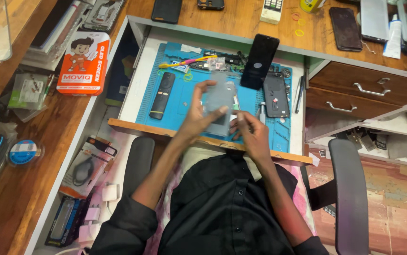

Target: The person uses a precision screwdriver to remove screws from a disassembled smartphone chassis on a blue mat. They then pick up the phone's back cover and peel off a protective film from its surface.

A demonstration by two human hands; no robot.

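Grey sheet (217,101) upright-long, held above blue mat (175,94). Left hand (199,113) grips its left edge, thumb across front. Right hand (251,132) pinches lower right corner; both equally close.

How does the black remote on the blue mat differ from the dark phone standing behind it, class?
The remote lies flat on the blue mat; the phone stands propped and tilted. The remote is narrow with a button ring; the phone is broader with a plain glossy face. Both are black and untouched by either hand.
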